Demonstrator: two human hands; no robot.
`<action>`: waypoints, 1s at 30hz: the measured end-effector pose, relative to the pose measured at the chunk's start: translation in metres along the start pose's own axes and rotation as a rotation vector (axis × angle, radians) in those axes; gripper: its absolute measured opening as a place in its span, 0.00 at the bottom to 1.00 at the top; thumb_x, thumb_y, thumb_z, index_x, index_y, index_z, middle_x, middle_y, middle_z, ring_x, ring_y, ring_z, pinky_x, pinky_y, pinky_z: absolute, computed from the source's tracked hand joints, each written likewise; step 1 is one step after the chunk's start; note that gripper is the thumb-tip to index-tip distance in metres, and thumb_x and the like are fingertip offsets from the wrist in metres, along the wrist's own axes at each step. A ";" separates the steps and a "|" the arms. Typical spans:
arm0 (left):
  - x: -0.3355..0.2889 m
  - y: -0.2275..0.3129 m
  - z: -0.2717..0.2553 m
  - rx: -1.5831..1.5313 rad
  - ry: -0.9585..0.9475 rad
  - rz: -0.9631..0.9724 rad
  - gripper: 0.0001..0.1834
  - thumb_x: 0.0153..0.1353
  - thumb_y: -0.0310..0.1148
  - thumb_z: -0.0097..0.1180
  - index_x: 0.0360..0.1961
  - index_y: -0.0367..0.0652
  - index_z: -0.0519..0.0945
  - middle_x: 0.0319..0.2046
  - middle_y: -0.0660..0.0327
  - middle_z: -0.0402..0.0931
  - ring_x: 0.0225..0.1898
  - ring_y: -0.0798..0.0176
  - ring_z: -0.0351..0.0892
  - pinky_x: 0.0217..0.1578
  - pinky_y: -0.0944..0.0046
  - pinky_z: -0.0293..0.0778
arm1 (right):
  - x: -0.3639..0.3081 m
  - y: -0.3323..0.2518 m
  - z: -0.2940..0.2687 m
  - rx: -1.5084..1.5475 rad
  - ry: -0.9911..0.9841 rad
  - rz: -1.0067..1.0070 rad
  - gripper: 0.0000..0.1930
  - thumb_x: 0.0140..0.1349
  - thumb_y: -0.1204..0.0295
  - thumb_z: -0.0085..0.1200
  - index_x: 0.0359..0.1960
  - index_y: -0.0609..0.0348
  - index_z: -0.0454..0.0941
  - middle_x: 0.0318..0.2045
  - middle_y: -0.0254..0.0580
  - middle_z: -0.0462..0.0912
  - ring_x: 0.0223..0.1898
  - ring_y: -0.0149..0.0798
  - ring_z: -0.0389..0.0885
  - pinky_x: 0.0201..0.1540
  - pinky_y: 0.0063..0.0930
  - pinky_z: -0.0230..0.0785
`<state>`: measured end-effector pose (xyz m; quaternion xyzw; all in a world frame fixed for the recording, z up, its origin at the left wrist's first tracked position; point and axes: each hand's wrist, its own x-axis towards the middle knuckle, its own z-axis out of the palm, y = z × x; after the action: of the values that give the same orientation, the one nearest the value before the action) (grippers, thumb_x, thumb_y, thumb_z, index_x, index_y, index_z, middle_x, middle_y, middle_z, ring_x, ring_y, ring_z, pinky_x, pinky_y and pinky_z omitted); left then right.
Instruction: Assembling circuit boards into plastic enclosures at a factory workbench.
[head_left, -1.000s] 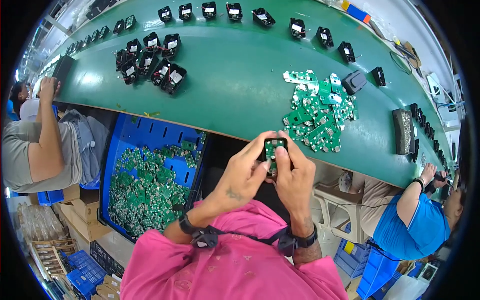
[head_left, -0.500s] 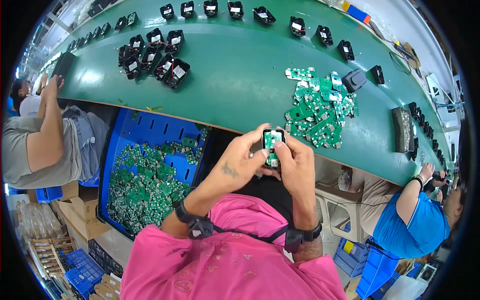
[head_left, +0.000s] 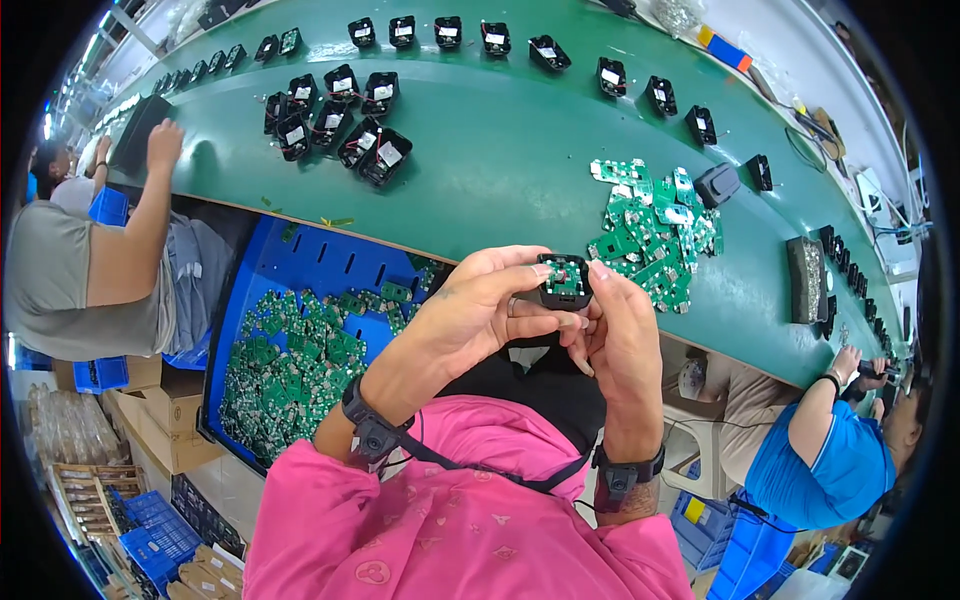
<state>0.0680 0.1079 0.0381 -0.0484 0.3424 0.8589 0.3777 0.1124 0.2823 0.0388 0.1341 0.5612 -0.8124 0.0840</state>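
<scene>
Between my hands, at the table's front edge, is a small black plastic housing with a green circuit board seated in its open top. My left hand grips it from the left, thumb at the board's edge and fingers underneath. My right hand closes on the right side, with the thumb at the upper right corner and the other fingers curled below. A heap of loose circuit boards lies on the table just beyond my right hand.
The green table carries a cluster of black housings and a curved row of them along the far side. A blue bin of circuit boards stands left below the edge. A dark foam block lies right. Co-workers sit on both sides.
The housing has tilted so its outer end wall shows, and the board sits in it. My right thumb has moved off the board's face to the corner. The view has shifted slightly.
</scene>
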 end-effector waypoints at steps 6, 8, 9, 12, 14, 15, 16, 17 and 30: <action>0.001 0.019 -0.004 0.014 -0.062 -0.024 0.23 0.67 0.26 0.51 0.61 0.30 0.65 0.49 0.49 0.78 0.44 0.53 0.86 0.43 0.65 0.86 | 0.015 -0.005 0.008 0.058 -0.025 0.032 0.18 0.72 0.61 0.49 0.49 0.66 0.77 0.19 0.35 0.78 0.14 0.25 0.73 0.15 0.17 0.62; 0.001 0.025 -0.005 0.082 -0.089 0.022 0.25 0.66 0.25 0.52 0.63 0.31 0.64 0.53 0.51 0.75 0.47 0.55 0.85 0.46 0.64 0.85 | 0.020 -0.011 0.011 0.016 -0.031 0.019 0.17 0.72 0.65 0.49 0.52 0.68 0.75 0.22 0.36 0.79 0.17 0.26 0.75 0.15 0.18 0.62; 0.001 0.028 -0.004 0.153 -0.118 0.062 0.28 0.65 0.24 0.52 0.65 0.31 0.63 0.57 0.52 0.72 0.49 0.56 0.83 0.48 0.63 0.84 | 0.022 -0.015 0.011 -0.024 -0.031 0.004 0.17 0.71 0.69 0.48 0.56 0.70 0.73 0.26 0.38 0.81 0.19 0.27 0.77 0.15 0.20 0.62; -0.005 0.035 0.006 0.327 -0.090 0.175 0.34 0.62 0.22 0.52 0.69 0.31 0.59 0.62 0.55 0.66 0.52 0.61 0.80 0.52 0.61 0.82 | 0.016 -0.029 0.010 -0.227 -0.094 -0.078 0.24 0.66 0.72 0.51 0.63 0.70 0.69 0.31 0.39 0.81 0.22 0.26 0.77 0.19 0.19 0.65; -0.005 0.037 0.008 0.354 -0.107 0.214 0.36 0.61 0.21 0.52 0.71 0.32 0.56 0.63 0.55 0.65 0.52 0.63 0.79 0.53 0.60 0.82 | 0.013 -0.038 0.017 -0.320 -0.122 -0.148 0.30 0.59 0.78 0.56 0.66 0.69 0.66 0.25 0.34 0.77 0.25 0.23 0.74 0.25 0.18 0.65; -0.005 0.038 0.009 0.383 -0.127 0.251 0.39 0.61 0.20 0.51 0.73 0.32 0.54 0.64 0.55 0.63 0.52 0.64 0.78 0.54 0.60 0.81 | 0.012 -0.040 0.022 -0.319 -0.120 -0.147 0.30 0.59 0.78 0.56 0.66 0.69 0.66 0.25 0.34 0.77 0.25 0.23 0.74 0.25 0.18 0.65; -0.007 0.041 0.011 0.406 -0.135 0.218 0.41 0.60 0.18 0.50 0.74 0.35 0.51 0.64 0.56 0.62 0.48 0.68 0.79 0.52 0.63 0.81 | 0.011 -0.040 0.025 -0.352 -0.094 -0.163 0.30 0.59 0.79 0.56 0.66 0.68 0.66 0.25 0.34 0.77 0.26 0.23 0.74 0.26 0.18 0.66; -0.008 0.043 0.011 0.405 -0.142 0.213 0.41 0.60 0.18 0.50 0.74 0.35 0.51 0.64 0.56 0.62 0.48 0.68 0.79 0.52 0.63 0.81 | 0.011 -0.041 0.026 -0.386 -0.062 -0.181 0.30 0.58 0.80 0.56 0.66 0.67 0.66 0.25 0.34 0.77 0.27 0.23 0.74 0.28 0.19 0.67; 0.023 0.041 -0.004 0.511 -0.098 0.192 0.41 0.60 0.16 0.54 0.74 0.36 0.54 0.74 0.56 0.51 0.37 0.75 0.76 0.47 0.68 0.81 | 0.043 -0.016 0.014 -0.250 -0.081 -0.134 0.31 0.58 0.82 0.57 0.65 0.63 0.67 0.34 0.37 0.83 0.32 0.23 0.79 0.31 0.21 0.75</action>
<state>0.0227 0.0996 0.0502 0.1228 0.5324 0.7777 0.3109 0.0651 0.2756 0.0444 0.0517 0.6619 -0.7447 0.0683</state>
